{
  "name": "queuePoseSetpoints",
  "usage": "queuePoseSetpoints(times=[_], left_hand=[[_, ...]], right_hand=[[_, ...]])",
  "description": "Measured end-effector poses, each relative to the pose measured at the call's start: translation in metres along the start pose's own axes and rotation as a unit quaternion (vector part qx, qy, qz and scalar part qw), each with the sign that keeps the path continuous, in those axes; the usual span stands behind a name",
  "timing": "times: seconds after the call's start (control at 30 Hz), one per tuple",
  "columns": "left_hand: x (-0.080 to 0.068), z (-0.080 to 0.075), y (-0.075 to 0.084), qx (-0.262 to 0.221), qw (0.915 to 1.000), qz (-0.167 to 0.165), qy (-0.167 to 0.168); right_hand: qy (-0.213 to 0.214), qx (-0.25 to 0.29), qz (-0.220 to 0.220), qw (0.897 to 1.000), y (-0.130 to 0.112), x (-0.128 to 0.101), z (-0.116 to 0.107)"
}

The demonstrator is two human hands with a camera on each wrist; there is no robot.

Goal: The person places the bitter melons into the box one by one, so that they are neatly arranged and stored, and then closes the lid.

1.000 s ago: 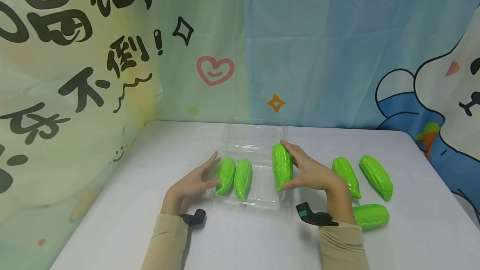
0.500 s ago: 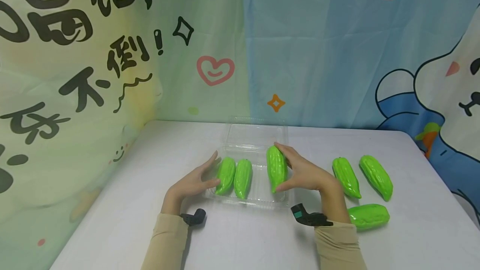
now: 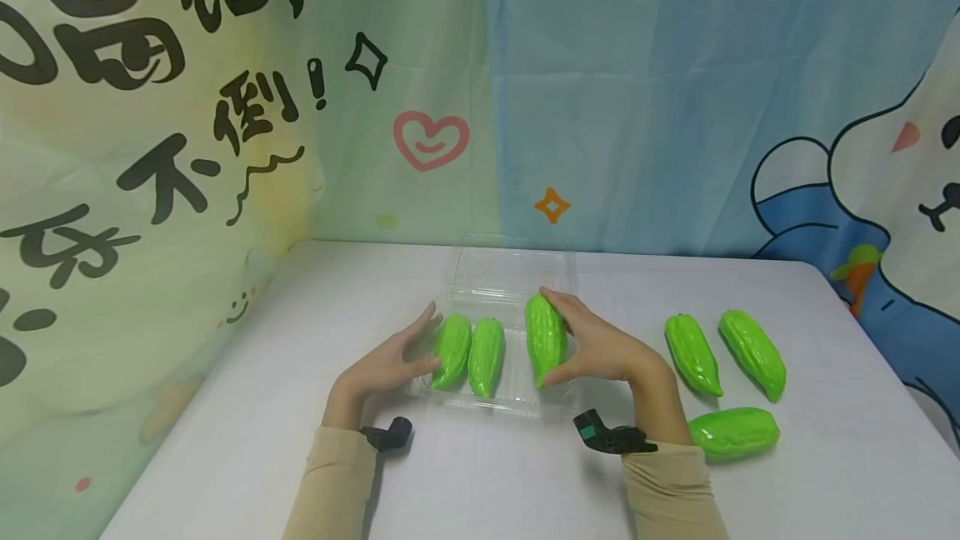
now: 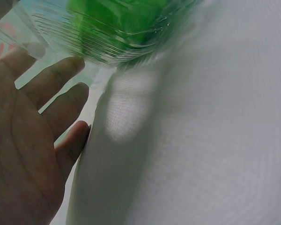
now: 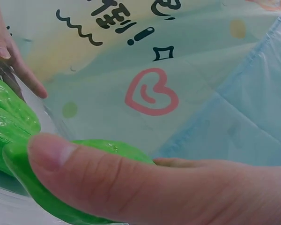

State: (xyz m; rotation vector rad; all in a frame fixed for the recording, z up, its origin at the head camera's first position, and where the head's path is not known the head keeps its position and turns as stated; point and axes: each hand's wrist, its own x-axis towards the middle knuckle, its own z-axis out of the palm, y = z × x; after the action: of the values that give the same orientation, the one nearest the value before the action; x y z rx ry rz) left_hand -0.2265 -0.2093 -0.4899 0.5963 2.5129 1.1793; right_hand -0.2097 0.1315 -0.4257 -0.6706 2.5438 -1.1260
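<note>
Overhead, the right hand gripped a green gourd between thumb and fingers, over the clear tray, beside two gourds lying inside. The left hand rested flat-fingered against the tray's left edge. At the left wrist, straight fingers touched the ribbed plastic. At the right wrist, the thumb pressed the gourd.

Up close, the right hand holds a bumpy green gourd, with the thumb lying across it. Another green gourd sits at the left. Fingers of the left hand show in the top left corner. Behind hangs a cloth with a pink heart.
</note>
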Motion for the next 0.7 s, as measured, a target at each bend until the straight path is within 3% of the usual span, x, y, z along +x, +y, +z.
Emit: queuePoseSetpoints(times=[0.7], left_hand=[[0.001,0.0,-0.002,0.002,1.0,-0.006,-0.001]], right_hand=[[-0.023,-0.035,-0.008,0.999,-0.006,0.012,0.017]])
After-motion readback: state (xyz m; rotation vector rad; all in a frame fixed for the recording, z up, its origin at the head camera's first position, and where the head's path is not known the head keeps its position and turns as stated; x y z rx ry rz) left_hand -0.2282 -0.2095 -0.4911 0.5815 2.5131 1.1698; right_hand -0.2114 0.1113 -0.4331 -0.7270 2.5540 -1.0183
